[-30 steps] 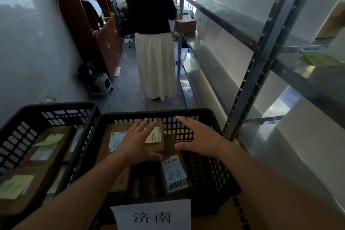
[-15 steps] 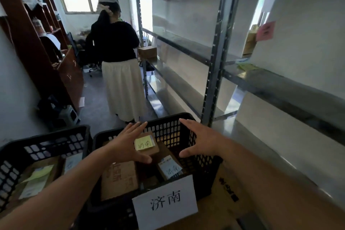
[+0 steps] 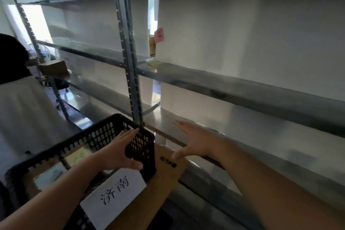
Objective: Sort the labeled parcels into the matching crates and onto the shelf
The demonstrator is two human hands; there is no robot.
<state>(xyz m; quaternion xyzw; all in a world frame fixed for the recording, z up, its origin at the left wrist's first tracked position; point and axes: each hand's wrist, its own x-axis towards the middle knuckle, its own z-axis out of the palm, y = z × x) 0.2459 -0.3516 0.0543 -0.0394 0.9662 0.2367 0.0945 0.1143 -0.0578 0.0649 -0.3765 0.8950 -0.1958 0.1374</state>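
Note:
A black plastic crate [image 3: 104, 132] sits at the lower left with a white paper sign [image 3: 113, 192] on its front edge. Inside lie brown parcels with a yellow note [image 3: 77, 155] and a pale label [image 3: 50, 175]. My left hand [image 3: 119, 149] hovers over the crate's right corner, fingers spread, holding nothing. My right hand [image 3: 196, 141] is spread and empty to the right of the crate, above a brown cardboard box [image 3: 168, 170] and in front of the metal shelf [image 3: 242, 89].
The grey metal shelf unit fills the right side, with an upright post [image 3: 128, 61] just behind the crate. A pink note [image 3: 159, 35] and a yellow-green note [image 3: 154, 63] mark the middle shelf. A person in a black top and white skirt [image 3: 22, 108] stands at the left.
The view has swung right and up toward the shelf. Both hands lifted off the parcels and moved right; the right hand is now past the crate's edge. The second crate left the view.

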